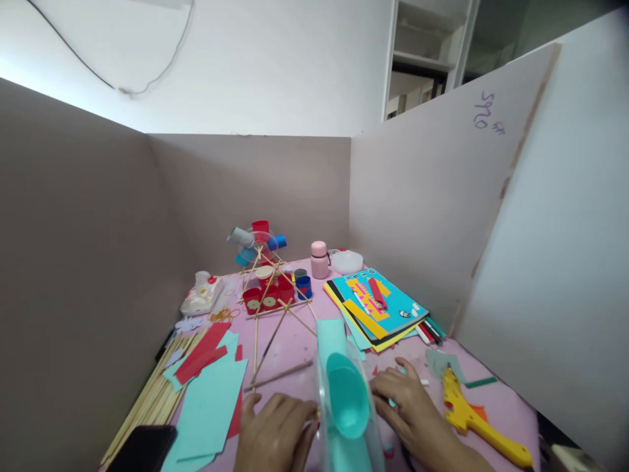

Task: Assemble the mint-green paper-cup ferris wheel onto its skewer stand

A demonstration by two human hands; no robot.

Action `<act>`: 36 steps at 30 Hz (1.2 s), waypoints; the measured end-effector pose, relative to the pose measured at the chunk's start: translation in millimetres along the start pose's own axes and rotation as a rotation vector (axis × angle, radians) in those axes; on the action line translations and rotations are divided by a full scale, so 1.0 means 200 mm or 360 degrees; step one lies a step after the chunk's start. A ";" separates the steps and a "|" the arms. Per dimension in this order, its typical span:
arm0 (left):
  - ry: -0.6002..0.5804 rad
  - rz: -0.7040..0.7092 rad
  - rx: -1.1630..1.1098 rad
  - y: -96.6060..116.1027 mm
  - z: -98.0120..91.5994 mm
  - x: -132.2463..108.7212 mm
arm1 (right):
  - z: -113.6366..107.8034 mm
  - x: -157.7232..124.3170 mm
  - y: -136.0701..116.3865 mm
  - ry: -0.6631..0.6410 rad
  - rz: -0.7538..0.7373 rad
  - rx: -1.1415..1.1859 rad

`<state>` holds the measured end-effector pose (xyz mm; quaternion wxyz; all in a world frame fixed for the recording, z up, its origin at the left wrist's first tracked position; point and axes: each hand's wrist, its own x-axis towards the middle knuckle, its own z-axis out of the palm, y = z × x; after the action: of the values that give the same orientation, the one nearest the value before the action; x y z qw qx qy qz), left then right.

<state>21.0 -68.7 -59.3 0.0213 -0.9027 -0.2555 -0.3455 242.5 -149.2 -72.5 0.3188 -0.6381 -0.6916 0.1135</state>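
Between my hands stands a clear plastic wheel, seen nearly edge-on, with teal paper cups set in it. My left hand is closed at the wheel's left side, thumb and fingertips pinched by its middle. On the other side, the fingers of my right hand are bent against the right face; their tips are partly hidden. A frame of thin wooden sticks stands just beyond my left hand. Behind it is a finished-looking wheel with red, blue and grey cups on a stick stand.
Teal paper, red strips, wooden sticks and a dark phone lie left. To the right are a yellow glue gun and coloured sheets. Red cups and a pink bottle stand behind. Partition panels surround the table.
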 end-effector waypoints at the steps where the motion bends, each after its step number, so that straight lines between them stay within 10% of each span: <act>1: -0.0031 0.0003 -0.0014 0.00 0.02 0.00 | 0.00 0.00 0.00 -0.0007 0.0001 -0.0007; 36: -0.0392 -0.0003 -0.0065 -0.02 -0.02 0.06 | -0.02 -0.02 -0.02 0.0131 -0.0122 -0.0120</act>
<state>24.6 -61.4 -49.9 -0.0291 -0.9383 -0.2500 -0.2370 240.5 -154.7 -68.5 0.3268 -0.6269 -0.7056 0.0486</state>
